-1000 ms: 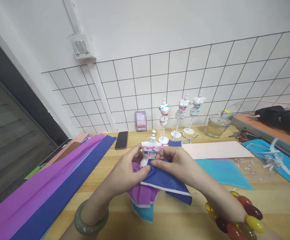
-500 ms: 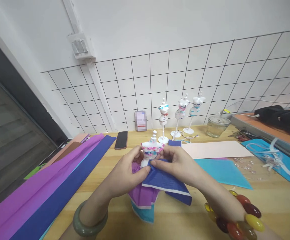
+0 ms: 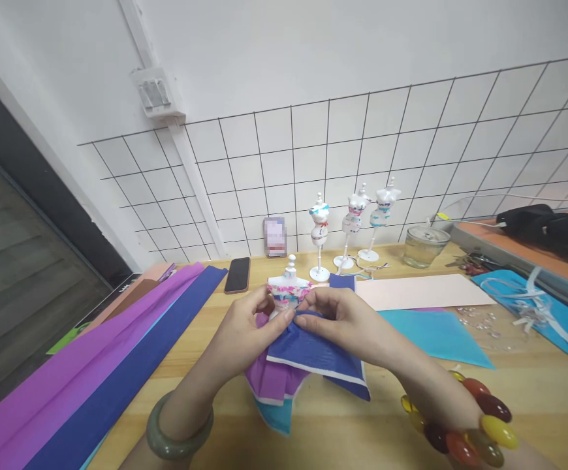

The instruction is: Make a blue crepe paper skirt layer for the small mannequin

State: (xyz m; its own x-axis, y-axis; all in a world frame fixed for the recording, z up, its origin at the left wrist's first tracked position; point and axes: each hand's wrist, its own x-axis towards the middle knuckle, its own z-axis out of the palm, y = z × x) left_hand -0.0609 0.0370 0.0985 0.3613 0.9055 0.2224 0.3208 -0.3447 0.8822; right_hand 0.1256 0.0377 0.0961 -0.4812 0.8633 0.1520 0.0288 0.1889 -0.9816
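Note:
A small white dress-form mannequin (image 3: 290, 286) with pink and blue marks stands between my hands, above the middle of the table. My left hand (image 3: 245, 329) is closed around its left side, its thumb pressing at the waist. My right hand (image 3: 340, 320) pinches the gathered top edge of a dark blue crepe paper sheet (image 3: 316, 349) at the waist. Beneath that sheet hang a purple paper layer (image 3: 269, 385) and a light blue one (image 3: 277, 416), each with a white strip along its hem. The mannequin's lower part is hidden by paper and fingers.
Three mannequins (image 3: 320, 225) on stands line the wall. A phone (image 3: 237, 274) lies on the table (image 3: 205, 313), with long paper sheets (image 3: 132, 365) at left. At right are a glass (image 3: 426, 248), pale pink paper (image 3: 426, 292), light blue paper (image 3: 435, 336) and clear beads (image 3: 480, 321).
The mannequin and its paper layers have shifted slightly left. My left thumb has moved up onto the waist, nearer my right fingertips, and the dark blue paper is gathered closer there.

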